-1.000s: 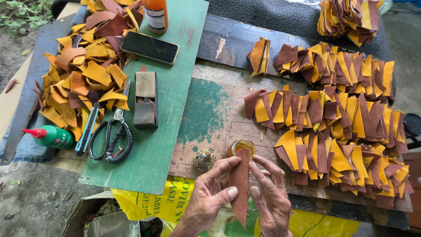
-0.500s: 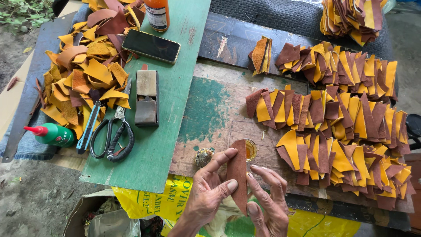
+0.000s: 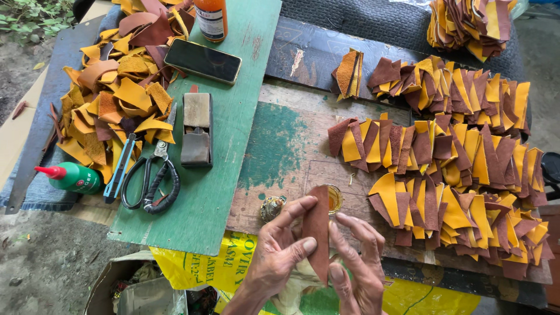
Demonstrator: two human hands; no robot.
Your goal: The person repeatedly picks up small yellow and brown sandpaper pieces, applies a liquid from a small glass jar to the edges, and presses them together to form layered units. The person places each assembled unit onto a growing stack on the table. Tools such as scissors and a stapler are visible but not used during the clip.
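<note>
Both hands pinch one brown leather strip (image 3: 318,230) upright: left hand (image 3: 279,252), right hand (image 3: 357,263). Small glue jar (image 3: 333,199) sits just behind. Worn wooden tabletop (image 3: 291,149), green board (image 3: 230,125), scissors (image 3: 153,182), phone (image 3: 202,60), rows of cut pieces (image 3: 443,169). Dirt ground outdoors.

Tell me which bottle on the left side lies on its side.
The green bottle with the red nozzle, at the board's left edge. The orange bottle at the top stands upright.

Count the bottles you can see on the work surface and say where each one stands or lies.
2. An orange bottle stands at the top of the green board, behind the phone. A green bottle with a red nozzle lies at the left edge, beside the scissors. Others may be hidden under the leather scraps.
</note>
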